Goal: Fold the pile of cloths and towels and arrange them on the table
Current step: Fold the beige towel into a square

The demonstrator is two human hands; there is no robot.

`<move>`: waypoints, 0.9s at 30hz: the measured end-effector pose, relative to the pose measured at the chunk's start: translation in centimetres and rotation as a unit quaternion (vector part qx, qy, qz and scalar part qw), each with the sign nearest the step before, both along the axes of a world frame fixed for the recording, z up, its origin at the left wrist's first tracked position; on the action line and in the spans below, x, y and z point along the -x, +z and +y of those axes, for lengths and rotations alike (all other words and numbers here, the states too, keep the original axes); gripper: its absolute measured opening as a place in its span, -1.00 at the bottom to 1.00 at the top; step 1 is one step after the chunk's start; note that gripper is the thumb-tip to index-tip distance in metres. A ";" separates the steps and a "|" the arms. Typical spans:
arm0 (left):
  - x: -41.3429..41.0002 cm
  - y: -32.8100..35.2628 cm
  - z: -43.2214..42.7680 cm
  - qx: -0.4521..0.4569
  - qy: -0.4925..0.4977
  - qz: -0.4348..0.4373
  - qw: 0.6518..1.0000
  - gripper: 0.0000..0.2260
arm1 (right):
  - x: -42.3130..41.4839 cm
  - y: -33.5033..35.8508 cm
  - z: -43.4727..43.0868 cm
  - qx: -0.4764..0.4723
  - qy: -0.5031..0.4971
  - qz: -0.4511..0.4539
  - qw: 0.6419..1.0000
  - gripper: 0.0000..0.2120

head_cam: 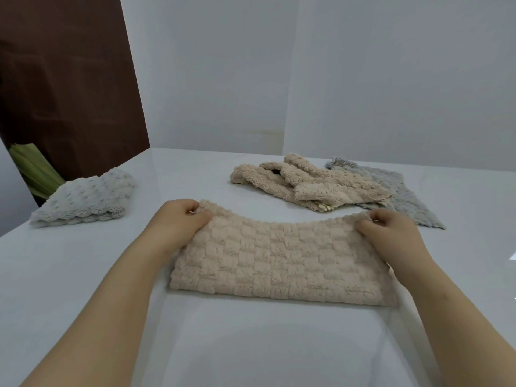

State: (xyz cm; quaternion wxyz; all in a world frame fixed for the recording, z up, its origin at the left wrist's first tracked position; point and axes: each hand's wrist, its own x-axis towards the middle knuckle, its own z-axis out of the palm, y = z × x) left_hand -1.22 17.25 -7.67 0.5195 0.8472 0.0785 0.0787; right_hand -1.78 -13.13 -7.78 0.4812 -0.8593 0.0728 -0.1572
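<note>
A beige waffle-textured towel lies folded in a long band across the middle of the white table. My left hand pinches its far left corner. My right hand pinches its far right corner. The far edge sags in a curve between the two hands. Behind it a crumpled beige cloth lies partly on a flat grey cloth. A folded pale grey towel sits at the table's left edge.
White walls close off the back and right of the table. A dark brown panel stands at the left, with a green striped object below it, beyond the table's left edge.
</note>
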 end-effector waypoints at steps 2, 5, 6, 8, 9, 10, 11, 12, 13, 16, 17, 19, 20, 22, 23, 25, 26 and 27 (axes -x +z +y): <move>-0.1 -0.1 -0.3 0.016 0.020 -0.023 0.999 -0.95 | -0.2 -0.2 -0.1 -0.009 -0.020 -0.021 1.000 -0.86; -0.3 -0.9 -0.9 -0.043 0.049 -0.025 0.998 -0.69 | -0.3 -1.0 0.2 0.059 -0.031 -0.029 0.997 -0.90; -0.3 -1.2 -1.1 -0.071 0.052 -0.025 0.996 -0.69 | -0.4 -1.2 0.4 0.082 -0.032 -0.030 0.996 -0.90; -0.5 -1.8 -1.2 -0.127 0.056 -0.029 0.990 -0.74 | -0.7 -1.7 0.5 0.113 -0.032 -0.026 0.993 -0.89; -0.6 -2.0 -1.2 -0.159 0.060 -0.036 0.985 -0.76 | -0.8 -1.9 0.5 0.127 -0.032 -0.021 0.991 -0.89; -0.7 -2.1 -1.3 -0.193 0.061 -0.038 0.979 -0.77 | -1.0 -2.1 0.5 0.142 -0.030 -0.014 0.989 -0.89; -0.7 -2.2 -1.4 -0.228 0.064 -0.038 0.971 -0.76 | -1.2 -2.3 0.5 0.161 -0.028 -0.008 0.987 -0.90; -0.8 -2.3 -1.5 -0.257 0.067 -0.029 0.964 -0.75 | -1.4 -2.5 0.4 0.184 -0.027 0.001 0.983 -0.91; -0.9 -2.4 -1.5 -0.282 0.067 -0.018 0.957 -0.74 | -1.5 -2.6 0.4 0.208 -0.030 0.013 0.977 -0.91; -1.1 -2.5 -1.6 -0.357 0.058 0.021 0.932 -0.72 | -1.9 -2.7 0.4 0.260 -0.036 0.067 0.963 -0.82; -1.2 -2.5 -1.6 -0.379 0.054 0.031 0.923 -0.73 | -1.9 -2.7 0.4 0.264 -0.033 0.076 0.961 -0.81; -1.3 -2.4 -1.7 -0.388 0.045 0.039 0.920 -0.76 | -1.9 -2.5 0.5 0.263 -0.024 0.083 0.961 -0.82; -1.3 -2.4 -1.7 -0.378 0.039 0.041 0.924 -0.77 | -1.9 -2.5 0.6 0.260 -0.019 0.083 0.962 -0.83; -1.3 -2.3 -1.7 -0.341 0.026 0.039 0.939 -0.82 | -1.8 -2.6 0.6 0.252 -0.009 0.082 0.964 -0.89; -1.2 -2.3 -1.7 -0.313 0.017 0.028 0.949 -0.87 | -1.8 -2.5 0.6 0.240 -0.002 0.073 0.968 -0.91; -1.0 -2.1 -1.7 -0.238 0.003 -0.010 0.971 -0.99 | -1.6 -2.4 0.7 0.183 0.016 0.038 0.982 -0.86; -0.9 -2.0 -1.8 -0.193 0.003 -0.028 0.981 -0.97 | -1.5 -2.3 0.6 0.137 0.020 0.021 0.990 -0.85; -0.9 -1.8 -1.7 -0.141 0.008 -0.043 0.989 -0.93 | -1.4 -2.2 0.6 0.085 0.019 0.009 0.996 -0.86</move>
